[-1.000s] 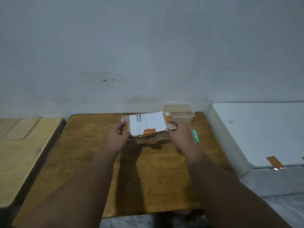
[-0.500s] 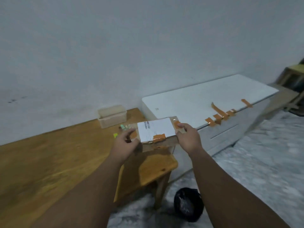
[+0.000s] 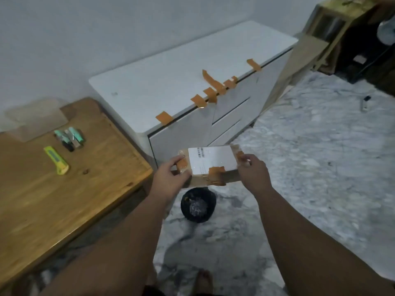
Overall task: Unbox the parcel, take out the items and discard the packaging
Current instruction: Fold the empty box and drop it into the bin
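I hold the cardboard parcel (image 3: 210,165) by its ends, left hand (image 3: 168,181) and right hand (image 3: 254,174) both closed on it, directly over the black bin (image 3: 198,207) below my fingers. I should release level and together. Half a second ago it hung beside the table (image 3: 64,199) edge.

A brown wooden desk (image 3: 64,189) stands at the left. On it lies a yellow-green utility knife (image 3: 56,160), and near it, closer to the wall, a small group of mint-green and dark items (image 3: 69,136), too blurred to identify. A clear plastic container (image 3: 36,118) sits at the desk's far edge, against the white wall (image 3: 106,28). A white cabinet (image 3: 181,82) stands beside the desk, with orange tape strips (image 3: 210,94) along its top front edge. The floor (image 3: 320,157) is grey marble.
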